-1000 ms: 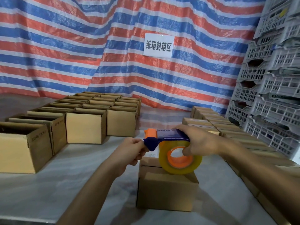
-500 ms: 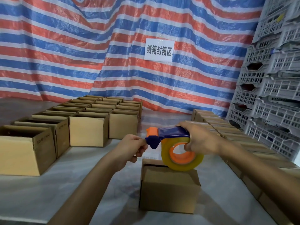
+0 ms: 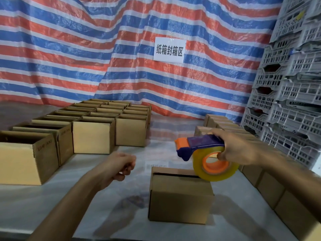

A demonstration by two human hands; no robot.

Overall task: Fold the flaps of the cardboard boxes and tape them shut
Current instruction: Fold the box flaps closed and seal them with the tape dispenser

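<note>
The left hand (image 3: 121, 165) has come away from the nose of the tape dispenser (image 3: 199, 145) and now sits well to the left of it, fingers curled in with nothing visible between them, while the right hand (image 3: 238, 148) has carried the dispenser a little to the right. That hand is wrapped round the blue body, fingertips hooked into the orange core of the tape roll (image 3: 215, 173), which hangs just over the far right corner of the cardboard box (image 3: 180, 197). The box stands alone on the pale work surface (image 3: 104, 214) right in front, flaps folded down but with a dark slit open along the far edge of the top. The step in hand looks like laying the first strip. To do it well, the free hand should press the flaps flat so the slit closes, then the tape should start down on one side wall and run along the seam – steady pull, roll kept low. A row of open boxes (image 3: 93, 136) waits at the left and closed boxes (image 3: 224, 122) line the right edge, close by the right forearm. Stacked grey crates (image 3: 295, 101) stand beyond, and a striped tarp (image 3: 121, 58) with a paper sign (image 3: 169, 50) hangs behind – nothing lies between the hands and the box.
</note>
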